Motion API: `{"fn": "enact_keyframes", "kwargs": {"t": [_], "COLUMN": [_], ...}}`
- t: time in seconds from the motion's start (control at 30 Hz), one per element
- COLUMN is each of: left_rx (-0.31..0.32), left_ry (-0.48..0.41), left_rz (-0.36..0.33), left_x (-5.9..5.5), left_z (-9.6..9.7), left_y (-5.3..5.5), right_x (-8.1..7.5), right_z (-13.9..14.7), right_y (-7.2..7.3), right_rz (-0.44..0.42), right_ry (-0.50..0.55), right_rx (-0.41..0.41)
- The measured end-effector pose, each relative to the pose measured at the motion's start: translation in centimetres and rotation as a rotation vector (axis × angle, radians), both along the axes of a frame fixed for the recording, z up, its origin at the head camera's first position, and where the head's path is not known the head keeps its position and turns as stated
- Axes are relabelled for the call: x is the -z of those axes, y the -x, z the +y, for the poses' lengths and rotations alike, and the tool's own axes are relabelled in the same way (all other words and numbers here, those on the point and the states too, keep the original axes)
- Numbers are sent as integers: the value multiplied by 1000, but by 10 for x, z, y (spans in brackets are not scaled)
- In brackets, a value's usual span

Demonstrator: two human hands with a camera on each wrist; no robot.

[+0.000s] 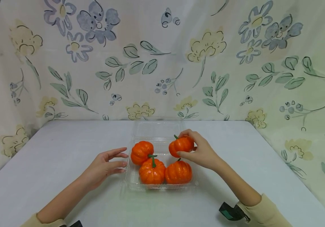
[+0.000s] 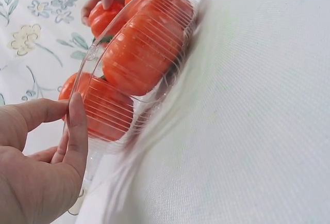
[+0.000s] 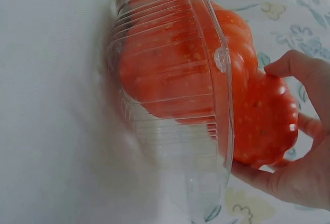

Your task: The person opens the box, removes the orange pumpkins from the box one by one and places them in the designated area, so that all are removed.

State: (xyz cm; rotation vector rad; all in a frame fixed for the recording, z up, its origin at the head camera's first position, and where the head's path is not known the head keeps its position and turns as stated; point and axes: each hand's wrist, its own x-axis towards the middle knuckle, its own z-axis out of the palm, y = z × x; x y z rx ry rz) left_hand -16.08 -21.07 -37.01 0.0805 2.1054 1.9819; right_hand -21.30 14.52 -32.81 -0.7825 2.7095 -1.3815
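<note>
A clear plastic clamshell box (image 1: pixel 161 186) lies on the table with its lid laid back at the far side. Three orange toy pumpkins are in it: one at back left (image 1: pixel 142 152), one at front left (image 1: pixel 152 172), one at front right (image 1: pixel 178 172). Above the box's back right part, my right hand (image 1: pixel 200 152) grips a fourth, smaller pumpkin (image 1: pixel 181 145) between thumb and fingers, its green stem up. My left hand (image 1: pixel 104 167) is at the box's left side, fingers loosely extended, fingertips at the rim (image 2: pixel 77 82). Whether they press on it I cannot tell.
The white table (image 1: pixel 74 138) spreads around the box. Behind it hangs a flower-patterned cloth (image 1: pixel 162 69). A dark wrist device (image 1: pixel 232 212) sits at the right sleeve.
</note>
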Motion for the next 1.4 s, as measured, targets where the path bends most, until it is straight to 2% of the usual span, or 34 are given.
{"fn": "enact_keyframes", "kwargs": {"t": [0.23, 0.5, 0.87, 1.13, 1.4], "left_rx": [0, -3, -4, -15, -17], "left_ry": [-4, 10, 6, -2, 4], "left_rz": [-2, -4, 0, -9, -13], "left_x": [-1, -3, -4, -4, -5], "left_z": [2, 4, 5, 3, 3], "left_y": [-1, -1, 0, 0, -1], "right_x": [3, 3, 6, 2, 1], "right_z": [6, 15, 21, 25, 25], "right_y": [-1, -1, 8, 10, 10], "right_rz": [-11, 25, 47, 26, 12], "right_ry": [40, 52, 44, 18, 51], "right_rx": [6, 1, -14, -24, -24]}}
